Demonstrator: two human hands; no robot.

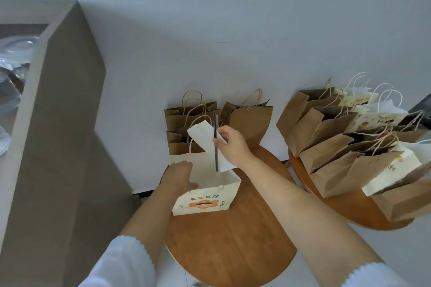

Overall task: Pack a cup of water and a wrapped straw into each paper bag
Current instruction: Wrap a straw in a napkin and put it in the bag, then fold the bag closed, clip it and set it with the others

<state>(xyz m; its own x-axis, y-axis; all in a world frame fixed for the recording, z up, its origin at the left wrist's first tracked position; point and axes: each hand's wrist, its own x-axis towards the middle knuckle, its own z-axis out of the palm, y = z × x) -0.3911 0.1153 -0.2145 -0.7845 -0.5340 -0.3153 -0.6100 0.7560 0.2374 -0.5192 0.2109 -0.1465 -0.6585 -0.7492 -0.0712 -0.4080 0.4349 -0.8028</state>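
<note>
pale wall [233, 18], grey cabinet [58, 123], round wooden tables [228, 240]

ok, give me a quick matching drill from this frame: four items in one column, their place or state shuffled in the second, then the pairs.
Items:
1. wrapped straw
2. cream printed bag
3. left hand
4. brown paper bags

Place or state:
A. standing at the back of the near round table, by the wall
B. gripping the rim of the bag's mouth
C. pinched in the right hand with a white napkin, tip at the bag opening
D. standing open, flower print facing the camera

Pairs: 1-C, 2-D, 3-B, 4-A
</note>
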